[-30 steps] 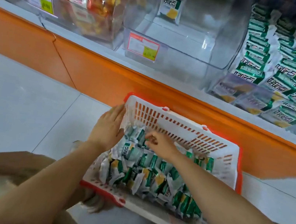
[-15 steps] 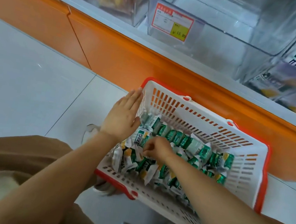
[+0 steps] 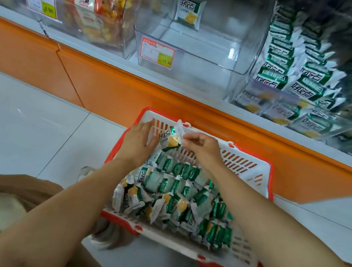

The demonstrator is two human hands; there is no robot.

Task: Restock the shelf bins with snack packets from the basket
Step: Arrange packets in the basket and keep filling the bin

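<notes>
Since 0.5 s ago right hand (image 3: 203, 147) has come up out of the pile w/ one snack packet (image 3: 169, 140), pinched in its fingertips over the far-left corner of the basket (image 3: 254, 169). Wrapper is green-white w/ Chinese lettering & a yellow picture. Loose packets (image 3: 174, 193) fill the basket. Left hand (image 3: 137, 143) is flat, fingers straight, just beside the raised packet, gripping nothing. Beyond, middle bin (image 3: 206, 52) holds a single packet (image 3: 189, 11); its price tag (image 3: 157, 53) reads 15.90.
</notes>
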